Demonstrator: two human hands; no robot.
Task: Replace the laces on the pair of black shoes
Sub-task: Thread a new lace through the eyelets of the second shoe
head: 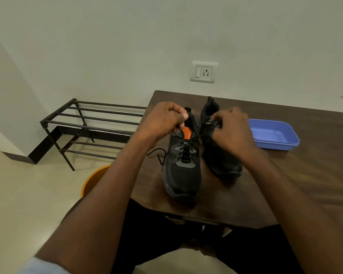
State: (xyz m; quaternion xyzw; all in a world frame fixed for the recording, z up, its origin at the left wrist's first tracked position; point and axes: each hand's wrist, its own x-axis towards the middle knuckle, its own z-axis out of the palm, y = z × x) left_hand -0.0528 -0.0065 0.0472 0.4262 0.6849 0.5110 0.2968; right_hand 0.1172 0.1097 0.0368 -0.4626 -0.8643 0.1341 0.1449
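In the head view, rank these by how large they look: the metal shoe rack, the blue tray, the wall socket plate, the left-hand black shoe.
1. Metal shoe rack, clearly largest.
2. Left-hand black shoe and blue tray: close in apparent size; the shoe is nearer the camera, so unranked.
3. Wall socket plate, smallest.

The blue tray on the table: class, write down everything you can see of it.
The blue tray is a shallow rectangular dish with rounded corners and a raised rim, and it looks like smooth plastic. A line along its near side suggests two trays stacked, though that is not certain. Nothing can be seen inside it. It lies flat on the dark wooden table, to the right of the black shoes, apart from them. Neither hand touches it.
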